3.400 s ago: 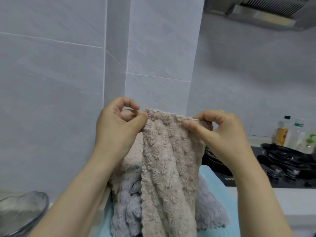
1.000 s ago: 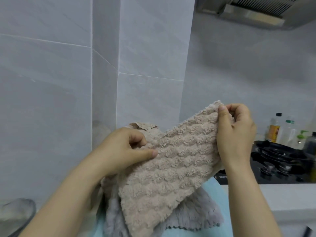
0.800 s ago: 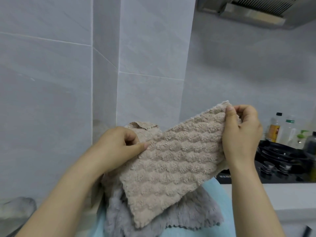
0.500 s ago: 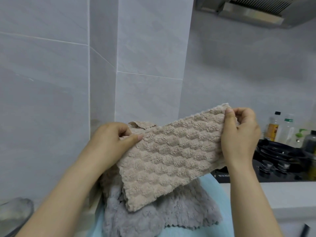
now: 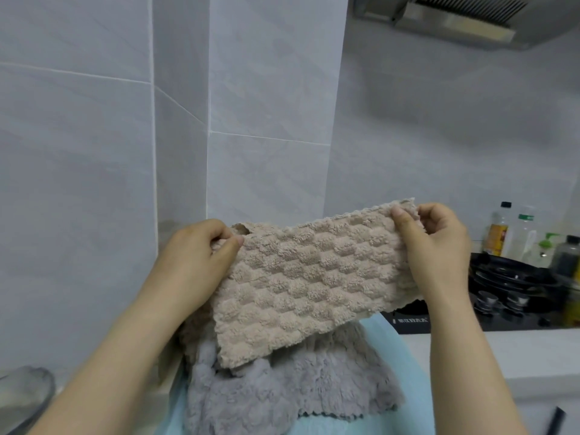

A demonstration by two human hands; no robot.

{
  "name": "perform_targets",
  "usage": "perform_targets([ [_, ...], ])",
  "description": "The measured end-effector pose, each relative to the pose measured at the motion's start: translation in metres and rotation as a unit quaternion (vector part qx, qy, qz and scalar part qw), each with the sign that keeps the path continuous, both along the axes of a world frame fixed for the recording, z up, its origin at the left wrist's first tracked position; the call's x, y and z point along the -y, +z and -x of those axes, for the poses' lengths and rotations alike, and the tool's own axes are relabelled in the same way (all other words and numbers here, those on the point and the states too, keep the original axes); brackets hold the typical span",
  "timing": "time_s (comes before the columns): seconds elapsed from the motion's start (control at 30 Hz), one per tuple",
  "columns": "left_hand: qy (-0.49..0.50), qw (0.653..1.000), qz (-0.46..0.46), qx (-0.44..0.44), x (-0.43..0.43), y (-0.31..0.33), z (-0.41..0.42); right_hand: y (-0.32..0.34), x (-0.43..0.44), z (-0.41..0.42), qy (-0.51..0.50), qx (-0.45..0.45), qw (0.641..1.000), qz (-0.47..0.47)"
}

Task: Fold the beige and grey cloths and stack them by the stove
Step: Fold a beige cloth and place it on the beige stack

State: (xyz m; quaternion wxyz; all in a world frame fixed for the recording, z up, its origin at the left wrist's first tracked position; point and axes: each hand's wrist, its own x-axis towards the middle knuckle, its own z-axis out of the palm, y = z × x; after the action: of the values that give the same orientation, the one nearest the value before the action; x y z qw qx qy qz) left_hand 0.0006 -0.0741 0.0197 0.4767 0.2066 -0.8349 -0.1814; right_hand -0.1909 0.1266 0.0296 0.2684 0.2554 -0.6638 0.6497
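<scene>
Both top corners of the beige cloth (image 5: 314, 284) are pinched, left grip (image 5: 194, 262) at nine o'clock, right grip (image 5: 436, 246) at three, likely stretching it flat for folding above the grey cloth (image 5: 282, 394); the stove (image 5: 514, 287) lies farther toward three.

1. The beige cloth (image 5: 314, 277) is thick plush fabric, matt, with a bumpy, quilted pile.
2. The grey cloth (image 5: 282, 397) beneath it is fluffier, with a longer, shaggy, matt pile.
3. The pale blue surface (image 5: 392, 365) under both looks smooth and matt; its material cannot be told.
4. The wall tiles (image 5: 266, 73) are pale grey and smooth, with a faint sheen.
5. The range hood (image 5: 455, 23), far right, is dull brushed metal.
6. The stove (image 5: 518, 296) on the right has a glossy black top.
7. The bottles (image 5: 499, 230) behind it look like clear, shiny plastic.
8. The bowl (image 5: 25, 394), near left, is clear and glossy, like glass.
9. The countertop (image 5: 518, 350) is white and smooth.
</scene>
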Motion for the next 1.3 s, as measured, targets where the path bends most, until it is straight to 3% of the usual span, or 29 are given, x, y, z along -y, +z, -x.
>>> perform_targets([
  [0.1, -0.012, 0.998, -0.055, -0.008, 0.001, 0.001, 0.001, 0.002, 0.0, -0.006, -0.05, -0.026, 0.997, -0.047],
  [0.17, -0.078, 0.986, -0.145, -0.029, 0.003, 0.0, 0.001, 0.004, -0.001, -0.011, -0.067, -0.035, 0.994, -0.075],
  [0.27, -0.192, 0.929, -0.297, -0.108, -0.001, 0.004, -0.001, 0.008, -0.002, -0.015, -0.059, -0.012, 0.995, -0.076],
  [0.4, -0.249, 0.877, -0.397, -0.102, -0.01, 0.011, -0.003, 0.012, -0.001, -0.023, -0.03, 0.031, 0.996, -0.082],
  [0.57, -0.236, 0.882, -0.393, -0.109, -0.011, 0.01, 0.0, 0.017, 0.007, -0.04, 0.124, 0.115, 0.976, -0.134],
  [0.8, -0.237, 0.887, -0.379, -0.114, -0.017, 0.009, 0.002, 0.02, 0.025, -0.07, 0.377, 0.135, 0.901, -0.165],
  [1.0, -0.312, 0.845, -0.426, -0.088, -0.019, 0.011, -0.001, 0.015, 0.039, -0.079, 0.434, 0.151, 0.87, -0.177],
  [1.2, -0.292, 0.858, -0.41, -0.103, -0.021, 0.012, 0.0, 0.014, 0.036, -0.075, 0.466, 0.139, 0.86, -0.154],
  [1.3, -0.288, 0.864, -0.398, -0.109, -0.023, 0.011, 0.001, 0.011, 0.043, -0.076, 0.422, 0.079, 0.886, -0.174],
])
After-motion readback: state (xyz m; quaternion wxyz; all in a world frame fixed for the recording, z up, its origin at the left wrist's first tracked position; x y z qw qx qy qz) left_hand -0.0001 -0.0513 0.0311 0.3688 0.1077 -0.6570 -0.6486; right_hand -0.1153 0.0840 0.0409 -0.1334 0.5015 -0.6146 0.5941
